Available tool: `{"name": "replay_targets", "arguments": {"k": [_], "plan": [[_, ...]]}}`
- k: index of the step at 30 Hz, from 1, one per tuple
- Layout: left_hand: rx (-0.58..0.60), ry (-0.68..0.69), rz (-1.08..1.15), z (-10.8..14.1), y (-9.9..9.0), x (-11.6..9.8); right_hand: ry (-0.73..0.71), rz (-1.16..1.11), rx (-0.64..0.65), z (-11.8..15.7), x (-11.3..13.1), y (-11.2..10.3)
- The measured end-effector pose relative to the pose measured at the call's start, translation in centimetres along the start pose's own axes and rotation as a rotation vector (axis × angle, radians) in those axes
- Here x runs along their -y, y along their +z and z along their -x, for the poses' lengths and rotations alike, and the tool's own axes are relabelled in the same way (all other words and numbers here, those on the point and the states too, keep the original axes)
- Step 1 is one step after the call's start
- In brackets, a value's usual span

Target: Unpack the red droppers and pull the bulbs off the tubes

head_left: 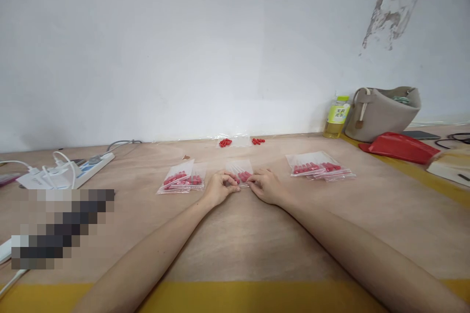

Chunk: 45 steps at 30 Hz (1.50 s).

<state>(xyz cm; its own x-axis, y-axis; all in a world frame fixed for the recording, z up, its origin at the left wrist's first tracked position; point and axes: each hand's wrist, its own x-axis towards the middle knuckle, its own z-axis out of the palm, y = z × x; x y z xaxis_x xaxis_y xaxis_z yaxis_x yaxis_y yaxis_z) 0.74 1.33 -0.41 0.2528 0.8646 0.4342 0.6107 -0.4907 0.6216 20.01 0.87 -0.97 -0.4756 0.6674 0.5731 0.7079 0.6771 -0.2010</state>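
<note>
A small clear plastic bag [239, 165] with several red capsule-shaped pieces [244, 176] inside lies flat at the middle of the table. At its lower left corner my left hand [221, 187] is closed, thumb and fingers on the bag's edge. My right hand [267, 186] is closed on the lower right corner, fingers bent. To the left lie overlapping bags [179, 178] filled with red pieces. A stack of similar bags [316, 165] rests to the right. Beyond my hands, loose red pieces [225, 143] and more red pieces [258, 141] lie on clear plastic near the wall.
A power strip [96, 165] with plugged-in white cables stands at the left, by a blurred-out dark area [62, 230]. At the right are a tea bottle [336, 117], a grey bag [382, 115] and a red pouch-like object [400, 147]. The wall [183, 49] bounds the table's back.
</note>
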Motion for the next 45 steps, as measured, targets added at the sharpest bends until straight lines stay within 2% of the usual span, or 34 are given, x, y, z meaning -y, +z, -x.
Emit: {"name": "replay_targets", "arguments": {"k": [4,8,11,14,18,22,27,31,37,41,45], "plan": [[0.024,0.096,-0.041,0.3,-0.2,-0.7,0.04,-0.007,0.033,-0.1,0.1,0.1],[0.008,0.282,-0.189,0.5,-0.6,-1.3,0.077,-0.059,0.031,-0.1,0.3,0.0],[0.038,0.392,-0.26,0.4,-0.5,-1.5,0.065,-0.099,0.022,0.0,0.4,0.0],[0.079,0.37,-0.229,0.2,0.0,-1.3,0.019,-0.1,0.02,0.1,0.3,0.1],[0.106,0.242,-0.125,-0.1,0.5,-0.8,0.011,-0.106,0.01,0.2,0.2,0.2],[0.078,0.173,-0.1,-0.2,0.4,-0.8,-0.044,-0.082,-0.002,0.1,0.1,0.1],[0.015,0.222,-0.167,0.0,0.6,-1.2,-0.068,0.0,-0.057,0.0,0.0,0.3],[0.032,0.284,-0.258,0.3,0.1,-1.5,-0.087,0.073,-0.067,0.0,-0.3,0.4],[0.098,0.353,-0.39,0.5,-1.4,-1.2,-0.071,0.066,-0.08,0.1,-1.1,0.2],[0.063,0.322,-0.345,0.6,-1.1,-1.2,-0.044,0.043,-0.099,0.1,-1.1,0.1],[0.046,0.277,-0.284,0.6,-0.1,-1.4,-0.115,-0.01,-0.125,0.0,-0.3,0.5]]}}
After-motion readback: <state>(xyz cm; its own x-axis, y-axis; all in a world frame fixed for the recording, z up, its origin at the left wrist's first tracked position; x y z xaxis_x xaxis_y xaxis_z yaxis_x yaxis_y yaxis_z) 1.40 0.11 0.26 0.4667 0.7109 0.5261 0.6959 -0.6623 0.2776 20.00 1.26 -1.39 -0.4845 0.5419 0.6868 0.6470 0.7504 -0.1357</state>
